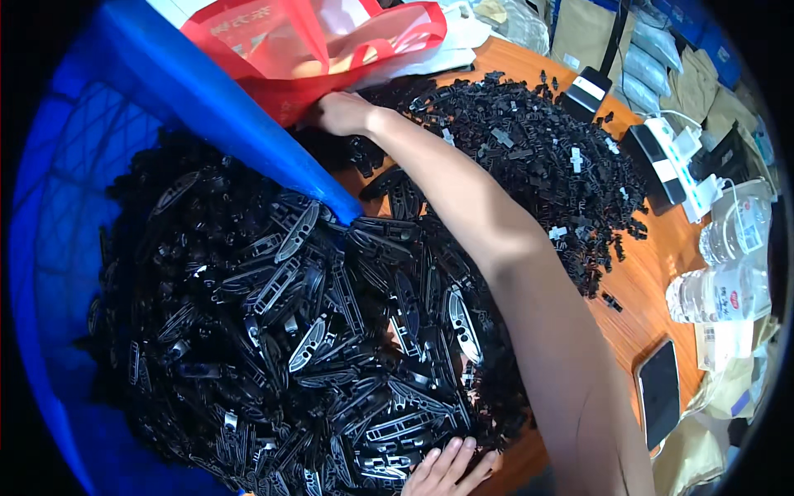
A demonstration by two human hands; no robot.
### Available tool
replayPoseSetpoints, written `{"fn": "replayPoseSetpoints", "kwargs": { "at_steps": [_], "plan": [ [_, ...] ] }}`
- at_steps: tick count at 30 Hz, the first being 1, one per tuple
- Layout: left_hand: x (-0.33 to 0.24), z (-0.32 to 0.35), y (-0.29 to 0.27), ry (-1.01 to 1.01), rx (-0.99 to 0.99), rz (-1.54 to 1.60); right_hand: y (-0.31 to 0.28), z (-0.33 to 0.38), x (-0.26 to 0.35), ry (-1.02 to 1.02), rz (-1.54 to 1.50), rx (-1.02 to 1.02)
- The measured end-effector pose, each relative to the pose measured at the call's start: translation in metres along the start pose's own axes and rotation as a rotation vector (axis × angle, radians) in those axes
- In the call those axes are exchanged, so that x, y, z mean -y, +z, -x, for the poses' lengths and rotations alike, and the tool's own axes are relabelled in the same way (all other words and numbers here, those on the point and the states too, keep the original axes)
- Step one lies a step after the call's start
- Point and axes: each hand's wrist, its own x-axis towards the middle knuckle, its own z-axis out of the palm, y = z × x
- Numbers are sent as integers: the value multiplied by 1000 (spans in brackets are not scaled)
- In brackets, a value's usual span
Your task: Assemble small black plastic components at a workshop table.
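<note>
My right forearm stretches across the table to the far side. My right hand (pixel 339 114) is at the foot of a red and white bag (pixel 277 78), beside a dark heap; its fingers are hidden. At the lower edge my left hand (pixel 451 469) lies with fingers outstretched on the near rim of a big pile of long black plastic parts (pixel 331 331). Boat-shaped frames and shiny slotted strips make up that pile. It spills from a tipped blue crate (pixel 223 99) onto the table.
Small black clip-like pieces (pixel 529 157) cover the wooden table (pixel 616 318) beyond my forearm. Along its right side are a phone (pixel 659 393), a white power strip (pixel 686 169) with cables, a dark handset-like device (pixel 657 169) and clear plastic bottles (pixel 719 293).
</note>
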Motion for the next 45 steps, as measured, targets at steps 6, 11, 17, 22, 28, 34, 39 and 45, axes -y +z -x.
{"fn": "replayPoseSetpoints", "kwargs": {
  "at_steps": [6,11,17,22,28,34,39,45],
  "plan": [
    [5,8,3,-14,35,-50,20,7,61,-51,161,186],
    [5,5,4,-20,-43,-113,33,29,73,-117,416,352],
    [-3,1,0,-118,-93,17,-23,75,75,-131,404,519],
    [-1,-6,1,-75,-60,30,-41,55,62,-120,165,383],
    [4,4,4,-57,-55,-37,-11,-14,102,-236,-233,318],
    [2,8,11,-132,340,-7,109,-40,22,-379,304,234],
    [4,16,7,-83,303,3,82,-21,71,-234,-244,385],
    [11,-5,-5,12,-2,-41,92,-12,53,-174,9,503]
  ]
}}
